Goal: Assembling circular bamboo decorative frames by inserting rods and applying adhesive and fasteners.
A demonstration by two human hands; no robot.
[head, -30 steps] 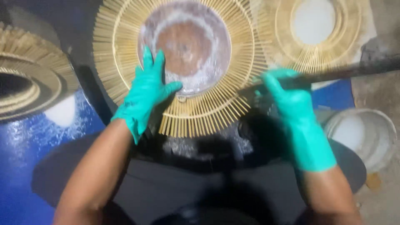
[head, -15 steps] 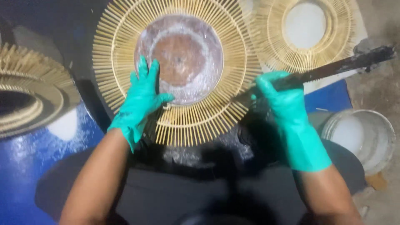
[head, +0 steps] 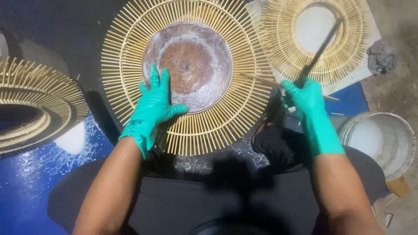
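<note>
Sunburst frames of pale sticks crowd our head view. A second round stick frame [head: 314,37] lies at the upper right on a light board [head: 370,65], its open centre showing the board. At the far left, a stack of similar frames [head: 32,109] sits partly out of view, over a blue sheet [head: 30,182] speckled with white. A crumpled grey rag [head: 381,56] rests on the bare floor beside the board. Nothing lies between our hands and the frame we work on; our dark lap fills the lower part of the view.

At the right, near our right forearm, stands a round white bucket [head: 394,130]; its inside looks whitish, and we cannot tell whether that is liquid or residue.

The large stick frame [head: 187,78] lies flat on the dark surface [head: 65,26] straight ahead of us, many thin sticks fanning out from a round brown disc [head: 189,61] streaked with white. Our left hand [head: 153,106], in a teal glove, lies flat and spread on the frame's lower left, fingers reaching onto the disc's edge, gripping nothing. Our right hand [head: 307,98], also gloved, is closed around a dark stick-like tool [head: 320,50] that slants up over the second frame. A loose pale stick [head: 261,79] lies at the frame's right edge, just beside that hand.
</note>
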